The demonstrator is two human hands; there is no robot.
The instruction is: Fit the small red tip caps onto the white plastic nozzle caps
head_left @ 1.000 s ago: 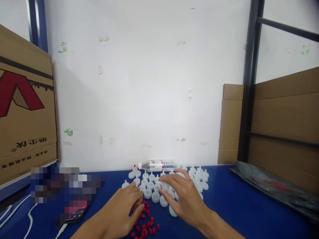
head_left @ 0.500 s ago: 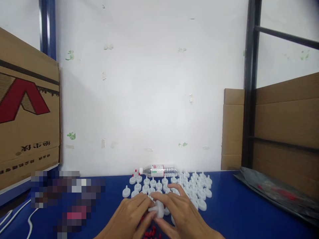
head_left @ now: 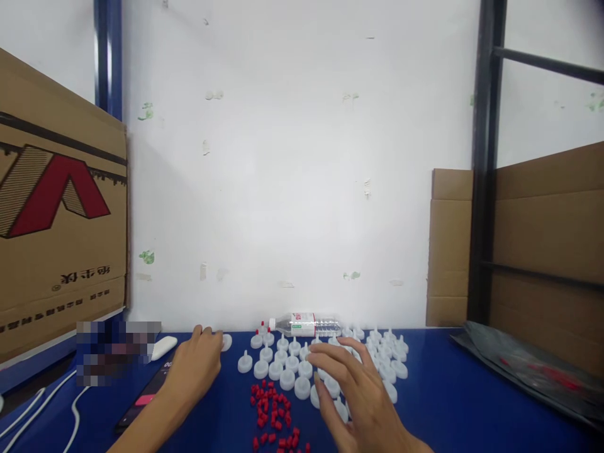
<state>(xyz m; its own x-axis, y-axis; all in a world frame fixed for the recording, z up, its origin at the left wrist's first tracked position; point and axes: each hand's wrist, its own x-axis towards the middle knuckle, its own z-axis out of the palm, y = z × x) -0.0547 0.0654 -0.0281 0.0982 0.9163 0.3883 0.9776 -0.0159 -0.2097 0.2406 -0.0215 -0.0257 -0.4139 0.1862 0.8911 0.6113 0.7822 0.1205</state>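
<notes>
My left hand is out to the left, its fingers curled on a white nozzle cap that partly shows beyond the fingertips. My right hand hovers over the right part of a group of white nozzle caps; thumb and fingers are apart, with nothing visible between them. Most caps stand spout up. Small red tips lie scattered in front of the group. At its back left, a few white caps carry red tips on their spouts.
A clear plastic bottle lies against the wall behind the caps. A phone, a white object and white cables are at the left. Cardboard box stands left; a grey plastic bag lies right.
My hands were together at the front around a white nozzle cap; they have parted. The left moved far left with a white cap, while the right opened over the group. The view shifted slightly.
</notes>
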